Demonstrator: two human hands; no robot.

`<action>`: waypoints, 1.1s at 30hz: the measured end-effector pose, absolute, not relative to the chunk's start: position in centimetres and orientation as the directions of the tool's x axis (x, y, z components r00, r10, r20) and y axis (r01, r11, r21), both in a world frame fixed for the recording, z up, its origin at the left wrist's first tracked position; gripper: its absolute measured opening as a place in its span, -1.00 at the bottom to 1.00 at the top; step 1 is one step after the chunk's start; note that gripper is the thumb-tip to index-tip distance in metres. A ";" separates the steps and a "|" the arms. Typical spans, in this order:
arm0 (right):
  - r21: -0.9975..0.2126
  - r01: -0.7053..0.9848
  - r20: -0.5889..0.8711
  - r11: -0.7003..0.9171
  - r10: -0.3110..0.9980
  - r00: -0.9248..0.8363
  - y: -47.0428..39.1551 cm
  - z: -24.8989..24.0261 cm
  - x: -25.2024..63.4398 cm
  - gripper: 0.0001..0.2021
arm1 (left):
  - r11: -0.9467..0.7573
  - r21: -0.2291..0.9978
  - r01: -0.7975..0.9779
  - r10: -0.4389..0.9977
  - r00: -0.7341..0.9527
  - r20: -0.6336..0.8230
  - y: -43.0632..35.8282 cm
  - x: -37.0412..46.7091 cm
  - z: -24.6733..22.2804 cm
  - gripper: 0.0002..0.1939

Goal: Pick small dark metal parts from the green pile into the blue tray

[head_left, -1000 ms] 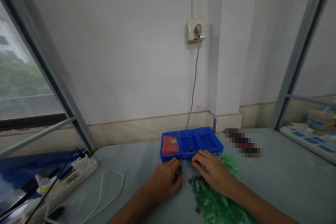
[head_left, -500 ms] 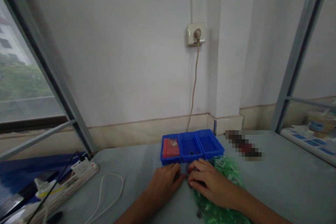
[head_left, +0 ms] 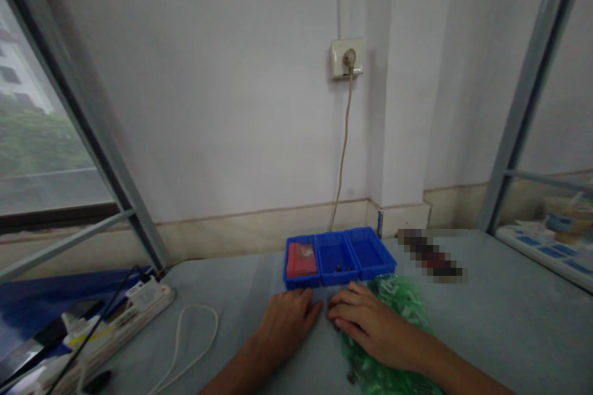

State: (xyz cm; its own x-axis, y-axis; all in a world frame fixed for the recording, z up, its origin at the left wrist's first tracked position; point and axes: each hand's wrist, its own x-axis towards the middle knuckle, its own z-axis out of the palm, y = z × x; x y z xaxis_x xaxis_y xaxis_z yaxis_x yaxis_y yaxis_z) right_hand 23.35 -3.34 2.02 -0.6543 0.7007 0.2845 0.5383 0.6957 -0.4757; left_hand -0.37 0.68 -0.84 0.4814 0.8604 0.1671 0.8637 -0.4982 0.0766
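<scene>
My left hand (head_left: 288,319) rests on the grey table just in front of the blue bins, its fingers bent; what lies under them is hidden. My right hand (head_left: 370,325) lies over the left edge of a green plastic bag (head_left: 403,299), fingers curled downward, tips hidden. A narrow gap separates the two hands. Behind them stand three joined blue bins: the left bin (head_left: 286,268) holds a red packet (head_left: 301,260), the middle bin (head_left: 334,247) a few small dark pieces, and the right bin (head_left: 369,250) shows nothing inside.
A power strip (head_left: 148,315) with plugs and a looped white cable (head_left: 215,327) lie at the left. A blurred-out item (head_left: 430,256) is behind the bag. Metal posts rise on both sides. A cup (head_left: 563,219) stands at the far right.
My right hand's fingers have shifted slightly left and flattened. My left thumb has moved slightly, and the dark bits between the hands are less visible.
</scene>
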 end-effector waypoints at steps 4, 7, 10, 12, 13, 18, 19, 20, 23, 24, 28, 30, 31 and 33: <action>-0.464 0.563 0.310 0.684 0.721 -0.620 -3.0 1.4 23.4 -0.73 | -0.502 0.077 0.861 0.858 0.485 0.167 0.8 -0.4 -0.9 -0.72; -0.540 0.551 0.329 0.637 0.761 -0.559 -2.5 1.0 23.4 -0.73 | -0.508 0.081 0.858 0.857 0.493 0.153 0.7 -0.4 -0.7 -0.72; -0.629 0.522 0.358 0.576 0.811 -0.463 -2.0 0.7 23.5 -0.76 | -0.513 0.083 0.854 0.855 0.500 0.136 0.6 -0.4 -0.5 -0.72; -0.680 0.491 0.379 0.545 0.834 -0.402 -1.7 0.6 23.5 -0.80 | -0.516 0.084 0.853 0.853 0.503 0.137 0.6 -0.3 -0.4 -0.73; -0.703 0.473 0.386 0.531 0.843 -0.373 -1.5 0.6 23.6 -0.82 | -0.519 0.084 0.851 0.851 0.505 0.140 0.6 -0.3 -0.4 -0.73; -0.800 0.385 0.369 0.460 0.883 -0.289 -0.9 0.6 23.8 -0.87 | -0.540 0.095 0.836 0.838 0.524 0.154 0.5 -0.2 -0.3 -0.73; -0.818 0.363 0.362 0.447 0.889 -0.279 -0.8 0.6 23.8 -0.86 | -0.541 0.097 0.835 0.837 0.524 0.154 0.5 -0.2 -0.3 -0.73; -0.835 0.339 0.357 0.434 0.895 -0.267 -0.7 0.6 23.9 -0.85 | -0.540 0.097 0.836 0.838 0.523 0.155 0.5 -0.2 -0.3 -0.73; -0.881 0.253 0.350 0.400 0.910 -0.221 -0.3 0.5 24.0 -0.80 | -0.529 0.087 0.844 0.845 0.515 0.147 0.5 -0.2 -0.2 -0.74; -0.894 0.223 0.348 0.390 0.915 -0.204 -0.1 0.4 24.0 -0.79 | -0.527 0.081 0.846 0.846 0.513 0.144 0.5 -0.1 -0.2 -0.74; -0.937 0.107 0.320 0.333 0.940 -0.121 0.1 0.6 24.1 -0.73 | -0.521 0.072 0.851 0.851 0.510 0.129 0.4 -0.1 -0.1 -0.73; -0.950 0.050 0.302 0.307 0.949 -0.089 0.0 0.9 24.1 -0.70 | -0.521 0.077 0.850 0.851 0.510 0.124 0.4 0.0 0.0 -0.72; -0.955 0.024 0.293 0.295 0.953 -0.078 0.0 1.1 24.0 -0.68 | -0.520 0.079 0.851 0.852 0.509 0.123 0.4 0.0 0.0 -0.72; -0.962 -0.024 0.274 0.273 0.960 -0.058 -0.1 1.4 23.9 -0.65 | -0.518 0.086 0.851 0.853 0.507 0.120 0.4 -0.1 0.0 -0.71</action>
State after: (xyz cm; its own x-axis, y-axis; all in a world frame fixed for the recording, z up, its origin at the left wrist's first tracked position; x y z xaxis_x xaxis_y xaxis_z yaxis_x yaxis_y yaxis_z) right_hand 23.93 -0.15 1.39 -0.0581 0.9600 0.2740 -0.0244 0.2730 -0.9617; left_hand -0.07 0.39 -0.02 0.5074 0.8533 0.1200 0.8509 -0.5181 0.0863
